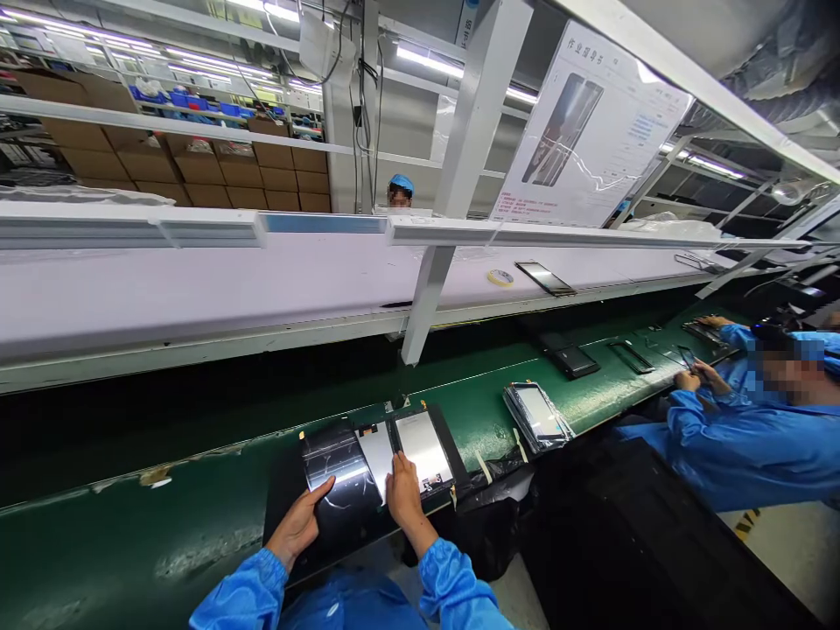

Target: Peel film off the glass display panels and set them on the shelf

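My left hand [300, 522] rests on a dark mat [341, 525] at the edge of the green belt, thumb spread toward a glossy black screen panel [332, 459]. My right hand [402, 494] lies flat with fingers stretched on a pale grey panel [379, 455], next to a silvery back panel in a black frame [425, 448]. Both sleeves are blue. Neither hand grips anything.
The green conveyor belt [197, 516] runs left to right. A stack of framed panels [536, 416] lies to my right, with a black tray [573, 360] beyond. A co-worker in blue [754, 429] handles parts at the right. A white shelf [197, 289] carries tape [500, 277] and a panel.
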A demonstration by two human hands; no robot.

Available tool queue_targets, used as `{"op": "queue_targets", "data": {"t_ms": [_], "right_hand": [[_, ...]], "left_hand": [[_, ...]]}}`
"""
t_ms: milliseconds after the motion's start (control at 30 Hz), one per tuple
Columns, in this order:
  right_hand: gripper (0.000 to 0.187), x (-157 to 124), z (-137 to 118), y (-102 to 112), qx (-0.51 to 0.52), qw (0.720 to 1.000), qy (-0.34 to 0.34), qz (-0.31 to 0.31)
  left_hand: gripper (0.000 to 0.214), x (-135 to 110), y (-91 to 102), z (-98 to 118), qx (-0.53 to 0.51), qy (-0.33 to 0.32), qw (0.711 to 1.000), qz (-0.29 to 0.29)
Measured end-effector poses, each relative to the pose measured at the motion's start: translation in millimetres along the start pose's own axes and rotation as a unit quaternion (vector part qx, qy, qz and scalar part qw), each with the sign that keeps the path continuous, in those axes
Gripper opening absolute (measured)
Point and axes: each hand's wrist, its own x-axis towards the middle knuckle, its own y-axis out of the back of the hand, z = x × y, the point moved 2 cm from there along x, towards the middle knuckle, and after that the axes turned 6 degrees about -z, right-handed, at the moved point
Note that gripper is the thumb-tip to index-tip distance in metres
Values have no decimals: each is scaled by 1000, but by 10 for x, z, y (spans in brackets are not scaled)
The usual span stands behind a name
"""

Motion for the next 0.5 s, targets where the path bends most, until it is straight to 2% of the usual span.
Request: {"op": "queue_targets", "data": {"t_ms": [100, 267, 400, 500], "right_hand": [[49, 10, 36, -138, -2, 1000, -8, -3], [44, 94, 54, -290, 8, 999, -31, 26], [42, 124, 38, -248, 11, 999, -22, 40], [43, 98, 13, -139, -7, 1000, 1, 17]], "left_hand": [[55, 6, -15, -13, 5, -10, 1000, -1], [42, 32, -17, -41, 12, -3, 1000, -19], [38, 67, -2, -42, 29, -13, 999, -20], [40, 78, -6, -9, 56, -24, 998, -16]]}}
